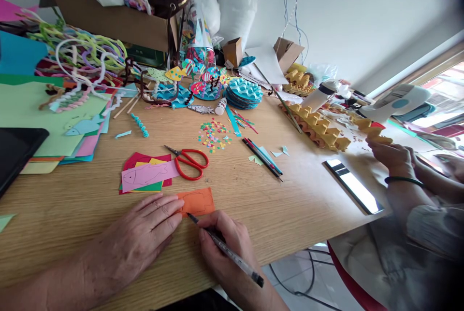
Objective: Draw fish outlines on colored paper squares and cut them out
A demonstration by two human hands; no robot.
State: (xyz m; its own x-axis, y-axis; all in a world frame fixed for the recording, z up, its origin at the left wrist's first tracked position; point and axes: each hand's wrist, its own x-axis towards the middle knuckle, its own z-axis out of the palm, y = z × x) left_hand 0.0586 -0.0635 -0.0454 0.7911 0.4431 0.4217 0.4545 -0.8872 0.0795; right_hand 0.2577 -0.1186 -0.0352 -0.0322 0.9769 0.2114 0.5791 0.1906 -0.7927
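An orange piece of paper point(198, 201) with a dark outline drawn on it lies near the table's front edge. Flat on its left end rests my left hand point(145, 229), fingers stretched out and holding nothing. My right hand point(232, 243) grips a black pen point(235, 259), whose tip touches or nearly touches the paper's lower edge. Just beyond my left hand sits a small stack of coloured paper, topped by a pink piece point(148, 175) with a fish outline. Red-handled scissors point(192, 162) lie beside that stack, their blades pointing left.
Pencils point(263, 157), confetti dots point(213, 134) and wavy blue discs point(243, 92) lie further back. Green sheets point(32, 120) and a black tablet-like object point(18, 151) are at left. At right are a phone point(351, 185), egg cartons point(315, 125) and another person's hands point(393, 159).
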